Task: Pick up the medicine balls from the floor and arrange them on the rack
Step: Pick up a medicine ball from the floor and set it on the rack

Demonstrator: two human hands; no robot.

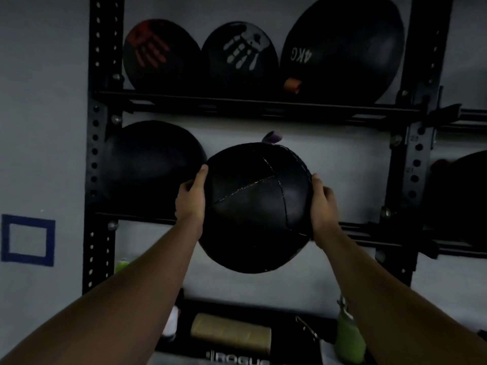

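Here both hands, left and right, clasp the medicine ball; its purple tab points up.

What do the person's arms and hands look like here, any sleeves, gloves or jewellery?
Both forearms are bare right to the frame's bottom edge, with no sleeve in view. The left hand and right hand wear no gloves, and no watch, wristband or ring shows. The dim light could hide fine details.
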